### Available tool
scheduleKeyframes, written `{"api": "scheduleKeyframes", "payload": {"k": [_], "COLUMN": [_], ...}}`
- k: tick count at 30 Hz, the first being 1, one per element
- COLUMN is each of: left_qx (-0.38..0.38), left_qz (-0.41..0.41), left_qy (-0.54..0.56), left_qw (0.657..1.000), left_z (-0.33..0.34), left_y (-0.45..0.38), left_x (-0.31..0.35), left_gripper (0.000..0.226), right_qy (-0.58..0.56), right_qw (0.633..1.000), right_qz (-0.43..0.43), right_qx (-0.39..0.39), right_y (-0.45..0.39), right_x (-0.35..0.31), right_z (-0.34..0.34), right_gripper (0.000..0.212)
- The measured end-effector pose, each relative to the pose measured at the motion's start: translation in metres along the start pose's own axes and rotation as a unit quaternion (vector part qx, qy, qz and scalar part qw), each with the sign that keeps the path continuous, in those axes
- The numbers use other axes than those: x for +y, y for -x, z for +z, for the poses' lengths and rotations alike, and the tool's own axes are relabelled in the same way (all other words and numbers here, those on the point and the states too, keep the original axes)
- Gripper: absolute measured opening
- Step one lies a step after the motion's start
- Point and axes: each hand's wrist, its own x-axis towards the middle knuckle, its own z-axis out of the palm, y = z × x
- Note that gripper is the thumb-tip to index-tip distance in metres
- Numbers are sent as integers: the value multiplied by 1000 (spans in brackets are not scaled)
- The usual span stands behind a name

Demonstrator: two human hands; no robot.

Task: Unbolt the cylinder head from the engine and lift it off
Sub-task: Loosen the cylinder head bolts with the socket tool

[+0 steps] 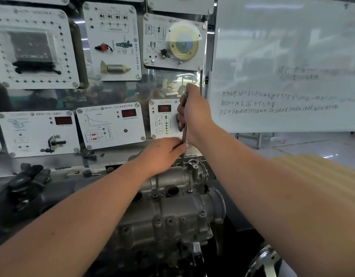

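The grey cast cylinder head (168,206) sits on top of the engine, low in the middle of the head view. A long driver tool (184,134) stands upright over the head's far end, its tip on a bolt there. My right hand (194,114) grips the tool's handle from the right. My left hand (164,152) lies over the far end of the head, and its fingertips pinch the metal shaft low down. Another bolt head (190,190) shows on top of the casting, near a round bore (172,190).
A wall of white training panels (110,124) stands just behind the engine. A whiteboard (288,62) with handwriting fills the right. Black gloves (23,184) lie on the bench at the left. Loose small parts (88,153) rest on the ledge below the panels.
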Motion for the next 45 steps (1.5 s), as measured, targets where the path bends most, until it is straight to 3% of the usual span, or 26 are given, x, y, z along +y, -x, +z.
{"api": "scheduleKeyframes", "payload": {"k": [9, 20, 32, 39, 42, 45], "left_qx": [36, 18, 12, -6, -18, -4], "left_qz": [21, -11, -26, -22, -33, -21], "left_qy": [4, 102, 127, 133, 128, 107], "left_qw": [999, 995, 991, 991, 991, 994], "left_z": [10, 11, 14, 13, 11, 12], "left_y": [-1, -4, -7, -6, -6, -9], "left_x": [-4, -10, -12, -9, -9, -10], "left_gripper": [34, 34, 31, 21, 26, 21], "right_qy": [6, -11, -29, -29, 8, 133], "right_qw": [1000, 996, 994, 981, 989, 973], "right_qz": [-17, 13, 12, 9, -22, -189], "right_qx": [-22, -88, -101, -190, -149, -22], "right_y": [-12, -20, -26, -30, -26, -17], "right_x": [13, 13, 16, 18, 22, 49], "right_z": [0, -1, -6, -6, 1, -1], "right_gripper": [35, 46, 55, 51, 50, 39]}}
